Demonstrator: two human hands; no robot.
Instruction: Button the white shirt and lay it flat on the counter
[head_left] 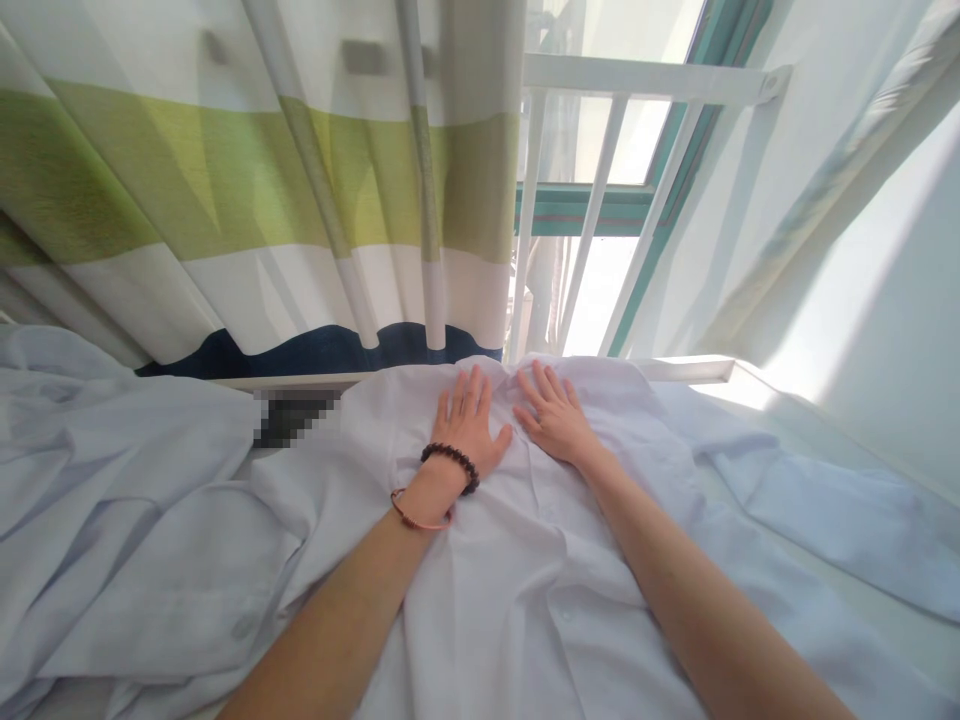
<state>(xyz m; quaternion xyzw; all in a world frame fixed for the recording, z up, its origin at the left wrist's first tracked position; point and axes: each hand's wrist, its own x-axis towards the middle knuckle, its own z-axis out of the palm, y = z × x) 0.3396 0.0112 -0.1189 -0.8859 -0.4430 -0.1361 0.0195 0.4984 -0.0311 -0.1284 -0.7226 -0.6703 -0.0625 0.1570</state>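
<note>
A white button shirt (525,590) lies spread out in front of me. My left hand (469,425) lies flat on its upper part, fingers stretched out and close together; the wrist wears a dark bead bracelet and a thin red cord. My right hand (555,415) rests flat beside it on the same shirt, fingers spread. The thumbs almost touch. Neither hand holds anything.
More pale garments (127,520) lie heaped at the left and another (825,510) at the right. A striped curtain (262,200) hangs behind, next to a window with white bars (592,215). A white wall (885,330) runs along the right.
</note>
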